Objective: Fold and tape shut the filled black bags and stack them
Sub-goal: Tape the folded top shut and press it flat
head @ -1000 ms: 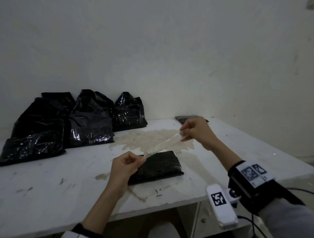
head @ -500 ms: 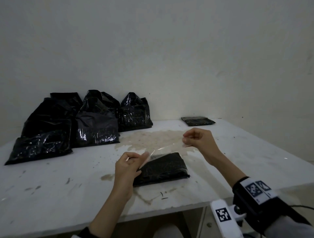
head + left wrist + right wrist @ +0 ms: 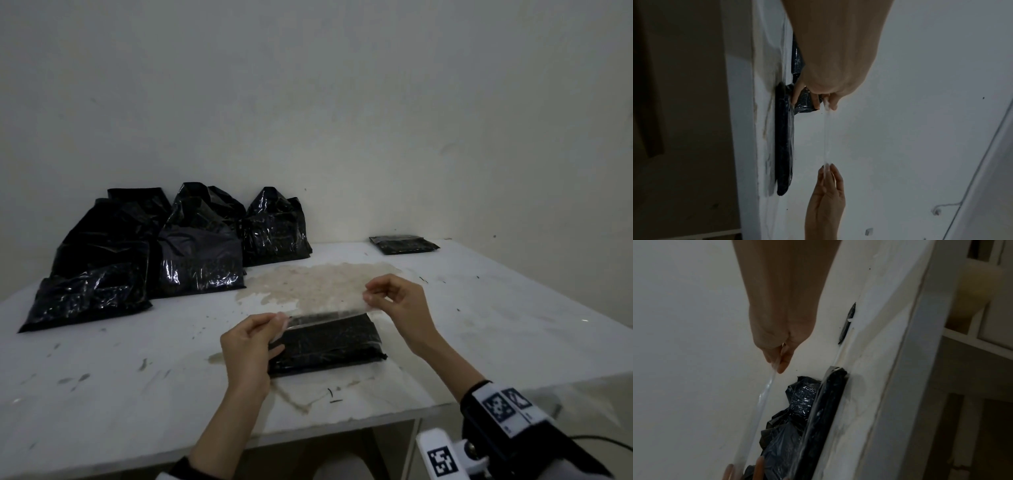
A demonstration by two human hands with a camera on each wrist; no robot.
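A folded black bag lies flat near the front of the white table. Just above its far edge a strip of clear tape is stretched between my hands. My left hand pinches the strip's left end and my right hand pinches the right end. In the left wrist view the tape runs from my left fingertips to my right hand, apart from the bag. In the right wrist view the tape hangs beside the bag.
Several filled, unfolded black bags stand at the back left against the wall. One flat taped bag lies at the back right of the table. A brown stain marks the table's middle. The table's front edge is close below my forearms.
Both hands have lowered the stretched tape toward the folded bag; the strip now lies level over the bag's far edge instead of slanting high above it.
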